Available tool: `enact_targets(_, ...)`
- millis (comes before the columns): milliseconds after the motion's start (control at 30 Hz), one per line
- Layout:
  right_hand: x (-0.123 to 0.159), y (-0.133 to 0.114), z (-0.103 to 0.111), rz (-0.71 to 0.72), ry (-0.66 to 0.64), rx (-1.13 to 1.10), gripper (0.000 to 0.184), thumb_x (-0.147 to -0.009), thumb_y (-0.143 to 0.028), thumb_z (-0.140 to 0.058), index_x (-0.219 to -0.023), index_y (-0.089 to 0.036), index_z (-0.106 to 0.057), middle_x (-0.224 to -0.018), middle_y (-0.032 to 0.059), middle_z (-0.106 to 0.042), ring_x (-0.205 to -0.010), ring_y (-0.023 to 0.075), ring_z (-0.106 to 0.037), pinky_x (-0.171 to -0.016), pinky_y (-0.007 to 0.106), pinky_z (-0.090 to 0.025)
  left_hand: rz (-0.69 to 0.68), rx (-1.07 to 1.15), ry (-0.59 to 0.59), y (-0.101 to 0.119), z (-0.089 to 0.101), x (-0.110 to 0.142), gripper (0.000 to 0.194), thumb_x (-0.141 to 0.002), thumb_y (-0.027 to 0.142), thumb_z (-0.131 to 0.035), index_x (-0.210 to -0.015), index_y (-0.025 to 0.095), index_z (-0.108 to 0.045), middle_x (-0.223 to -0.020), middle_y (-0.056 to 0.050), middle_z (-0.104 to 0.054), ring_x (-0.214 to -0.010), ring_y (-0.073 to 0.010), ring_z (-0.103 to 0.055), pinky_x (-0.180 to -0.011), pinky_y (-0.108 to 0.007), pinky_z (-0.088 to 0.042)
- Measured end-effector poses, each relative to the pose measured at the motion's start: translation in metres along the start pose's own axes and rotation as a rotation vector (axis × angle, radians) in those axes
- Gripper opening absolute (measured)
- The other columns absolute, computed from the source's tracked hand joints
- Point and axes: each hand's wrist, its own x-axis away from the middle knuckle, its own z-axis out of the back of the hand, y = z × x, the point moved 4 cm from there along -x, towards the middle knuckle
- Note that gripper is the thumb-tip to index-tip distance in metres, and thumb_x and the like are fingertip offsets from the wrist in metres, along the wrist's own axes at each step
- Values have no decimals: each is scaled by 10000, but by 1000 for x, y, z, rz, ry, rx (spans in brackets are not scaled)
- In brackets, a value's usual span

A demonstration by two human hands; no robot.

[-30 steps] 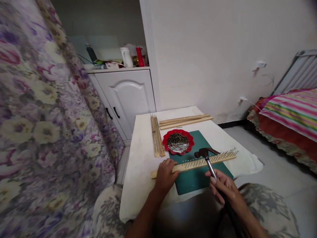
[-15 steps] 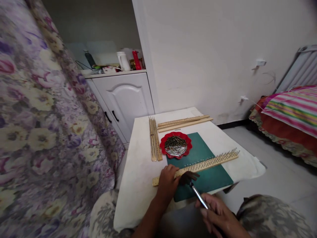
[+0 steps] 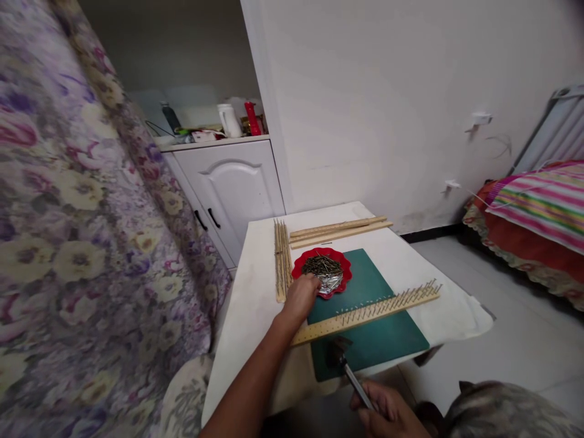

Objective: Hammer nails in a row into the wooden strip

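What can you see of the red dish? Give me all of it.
The red dish is shallow, with a scalloped rim, and looks like plastic. It sits upright, partly on the green mat and partly on the white table covering. Inside lie loose dark nails and, nearer the person, silvery nails. The left hand reaches in over its near left side, hiding part of the rim; whether the fingers touch the dish is unclear.

Left hand (image 3: 303,298) reaching forward, right hand (image 3: 382,409) closed low
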Motion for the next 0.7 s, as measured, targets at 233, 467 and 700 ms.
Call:
enact_targets(233, 1, -6, 0, 26, 27, -35, 389, -651, -553, -621, -748, -192, -514, -466, -112, -333, -382, 46, -232, -399, 183, -161, 45, -42, -96, -6, -8, -29, 110, -704, 185, -540, -709, 139, -639, -763, -81, -644, -737, -201, -583, -649, -271, -395)
enact_targets(467, -1, -2, -1, 30, -4, -88, 330, -677, -480, -637, -758, -186, -510, -479, -110, -337, -393, 46, -225, -393, 182, -142, -5, -19, -113, -8, -8, -33, 133, -709, 167, -512, -707, 136, -641, -748, -86, -655, -714, -199, -580, -641, -269, -384)
enact_targets(700, -2, -5, -2, 58, -13, -68, 326, -667, -474, -633, -750, -186, -504, -529, -95, -374, -419, 49, -252, -411, 185, -170, -71, 25, -60, -6, -3, -25, 131, -732, 194, -499, -710, 170, -626, -799, -65, -636, -720, -187, -568, -656, -266, -371)
